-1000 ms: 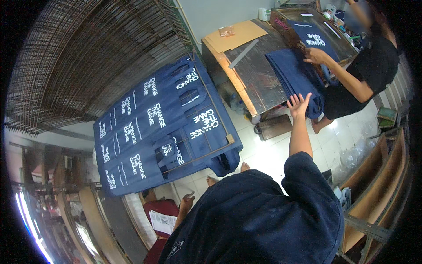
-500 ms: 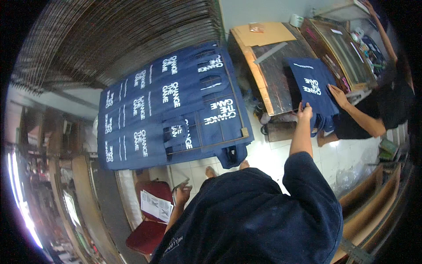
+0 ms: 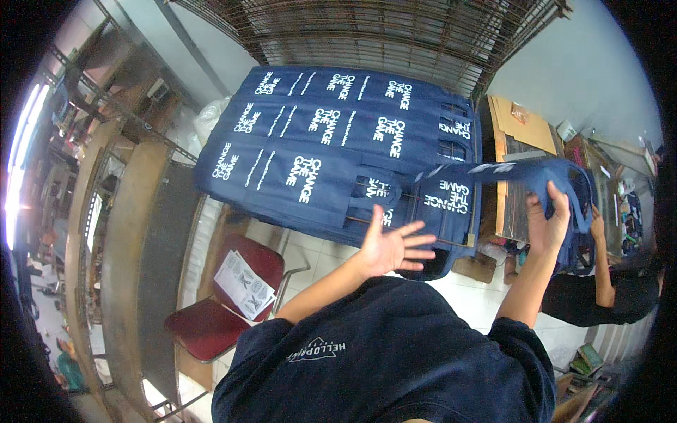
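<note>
My right hand (image 3: 550, 217) is closed on a navy tote bag (image 3: 518, 171) with white print, which stretches out to the left in the air over the rack's right end. My left hand (image 3: 395, 248) is held up with its fingers spread and nothing in it. Beneath and beyond it, rows of navy tote bags (image 3: 278, 134) with white print lie overlapping on a wire drying rack (image 3: 455, 243). A co-worker's hand (image 3: 597, 222) shows just right of the held bag, partly hidden.
More wire racks (image 3: 381, 39) rise above the bags. A red chair (image 3: 201, 321) with printed sheets (image 3: 243, 285) stands at the left, near long wooden shelves (image 3: 127, 268). To the right, a worktable (image 3: 499, 151) carries a tan board (image 3: 523, 127).
My right hand has lifted the bag from the worktable and brought it toward the rack. My left hand has risen from beside the chair and spread open. The view has turned left.
</note>
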### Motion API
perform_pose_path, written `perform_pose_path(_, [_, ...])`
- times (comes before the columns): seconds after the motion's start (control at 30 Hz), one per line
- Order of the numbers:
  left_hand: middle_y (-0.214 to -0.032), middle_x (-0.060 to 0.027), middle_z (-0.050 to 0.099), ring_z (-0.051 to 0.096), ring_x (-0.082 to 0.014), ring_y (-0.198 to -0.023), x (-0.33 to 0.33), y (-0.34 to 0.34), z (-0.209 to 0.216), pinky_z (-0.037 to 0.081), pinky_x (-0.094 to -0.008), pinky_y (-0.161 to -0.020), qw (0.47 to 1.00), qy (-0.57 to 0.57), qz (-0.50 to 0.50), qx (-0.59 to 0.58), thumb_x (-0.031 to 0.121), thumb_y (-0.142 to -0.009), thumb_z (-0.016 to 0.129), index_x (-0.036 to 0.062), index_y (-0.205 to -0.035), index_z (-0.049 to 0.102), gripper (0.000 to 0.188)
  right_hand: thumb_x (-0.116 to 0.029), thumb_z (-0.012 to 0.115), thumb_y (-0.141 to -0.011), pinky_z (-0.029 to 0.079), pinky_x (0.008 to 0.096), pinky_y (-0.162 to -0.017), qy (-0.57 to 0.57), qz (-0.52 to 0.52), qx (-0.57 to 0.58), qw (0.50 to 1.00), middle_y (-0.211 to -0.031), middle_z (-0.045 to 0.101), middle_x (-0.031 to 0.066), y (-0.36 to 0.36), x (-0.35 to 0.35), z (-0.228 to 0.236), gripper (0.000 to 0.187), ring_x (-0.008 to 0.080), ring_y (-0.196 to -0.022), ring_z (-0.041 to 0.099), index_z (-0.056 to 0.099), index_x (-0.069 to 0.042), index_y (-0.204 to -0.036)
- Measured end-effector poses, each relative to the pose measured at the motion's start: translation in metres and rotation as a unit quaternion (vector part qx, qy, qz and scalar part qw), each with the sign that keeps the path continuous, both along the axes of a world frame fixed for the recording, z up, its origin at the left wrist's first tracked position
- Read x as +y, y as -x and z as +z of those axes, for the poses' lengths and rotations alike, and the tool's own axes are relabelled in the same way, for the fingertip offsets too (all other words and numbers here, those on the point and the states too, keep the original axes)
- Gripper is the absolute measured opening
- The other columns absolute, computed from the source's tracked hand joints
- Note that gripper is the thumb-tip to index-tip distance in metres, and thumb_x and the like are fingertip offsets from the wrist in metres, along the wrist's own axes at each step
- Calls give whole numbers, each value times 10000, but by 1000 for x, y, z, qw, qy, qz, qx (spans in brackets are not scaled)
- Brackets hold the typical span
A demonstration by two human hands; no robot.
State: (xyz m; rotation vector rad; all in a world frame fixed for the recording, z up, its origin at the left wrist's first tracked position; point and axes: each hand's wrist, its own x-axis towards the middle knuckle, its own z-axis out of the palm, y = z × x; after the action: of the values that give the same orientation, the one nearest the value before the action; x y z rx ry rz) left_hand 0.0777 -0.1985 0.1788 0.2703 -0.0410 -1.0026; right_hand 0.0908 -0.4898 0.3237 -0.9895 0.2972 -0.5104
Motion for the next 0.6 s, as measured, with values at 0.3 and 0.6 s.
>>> perform_pose_path(0.3, [-982,-67,583,602,-278,-908,137,-15,-13,441,-259,-527,951,-129,280,18,407,-866,440,159,-988,520,288,-77,558,-656,446,406,-804,131,196,221,946,-975,527,80,0,123,-6,304,239,-921,526,476,-72,-949])
perform_pose_path(0.6, [-973,-32,541,585,-132,-716,171,-40,-29,378,-206,-513,894,-346,284,-5,376,-839,553,102,-1274,395,538,-19,552,-616,328,323,-978,228,275,249,900,-1243,461,101,11,155,-36,765,244,-1151,433,292,-23,-1336])
